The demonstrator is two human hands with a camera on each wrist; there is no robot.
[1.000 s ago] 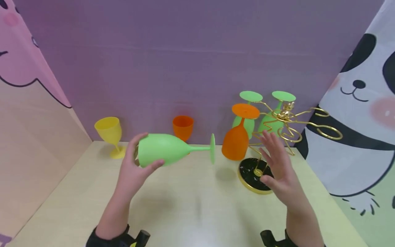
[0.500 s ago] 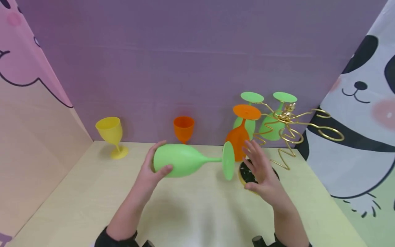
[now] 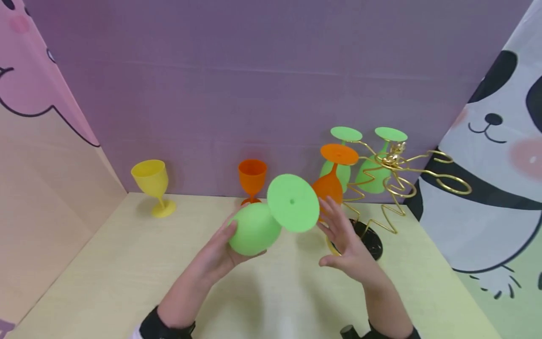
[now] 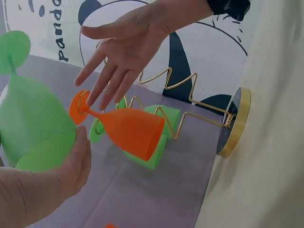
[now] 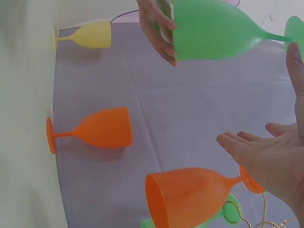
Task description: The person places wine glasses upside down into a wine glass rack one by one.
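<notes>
My left hand [image 3: 218, 252] grips a green plastic goblet [image 3: 254, 230] by its bowl, above the table. The goblet is tilted, its round foot facing up toward the head camera. Beside that foot is my right hand [image 3: 347, 252], fingers spread and thumb apart, holding nothing. Whether its fingertips touch the foot, I cannot tell. Behind it stands a gold wire goblet rack [image 3: 394, 162] with a round black base [image 3: 370, 242], partly covered by the hand. An orange goblet [image 4: 135, 130] hangs upside down from the rack, with two green goblets [image 3: 372, 176] hanging behind.
On the pale tabletop [image 3: 106, 263], a yellow goblet [image 3: 152, 181] stands upright at back left. An upright orange goblet [image 3: 252, 174] stands at back centre. A purple cloth [image 3: 211, 103] rises behind the table. Several gold loops [image 3: 453, 182] stick out at the rack's right.
My left hand has moved right with the green goblet and turned it, so the foot now points up toward the head camera. My right hand has moved left, closer to the foot.
</notes>
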